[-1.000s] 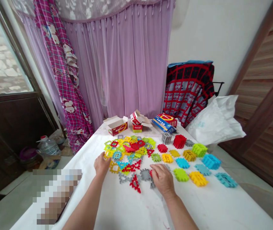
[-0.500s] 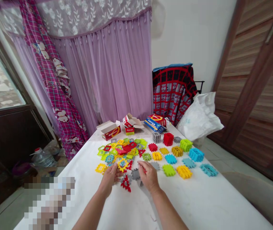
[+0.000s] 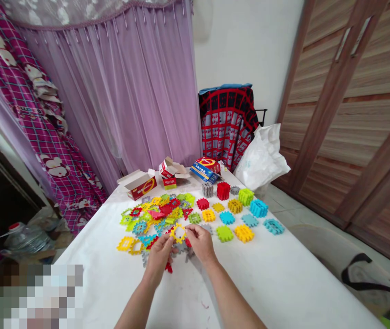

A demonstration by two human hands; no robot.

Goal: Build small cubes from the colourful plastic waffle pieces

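Both my hands are held over the near edge of a pile of toothed plastic pieces. A yellow toothed frame piece (image 3: 173, 232) with an open middle is raised between them. My left hand (image 3: 160, 256) pinches its left side, and the fingertips of my right hand (image 3: 201, 244) grip its right side. Grey pieces (image 3: 181, 247) lie below it, partly covered by the hands. A red piece (image 3: 169, 268) shows under my left hand. A bit of red also shows by my right fingers; I cannot tell whether it is held.
The mixed pile (image 3: 160, 214) spreads beyond my hands. To the right stand pieces grouped by colour, including a red stack (image 3: 223, 191), a blue stack (image 3: 258, 208) and a yellow stack (image 3: 244, 233). Cardboard boxes (image 3: 142, 186) line the far edge; a white bag (image 3: 261, 157) is behind the right side.
The yellow frame piece, earlier at my left fingers, is now between both hands. My right hand has closed in on it. The whole view has shifted to the right.
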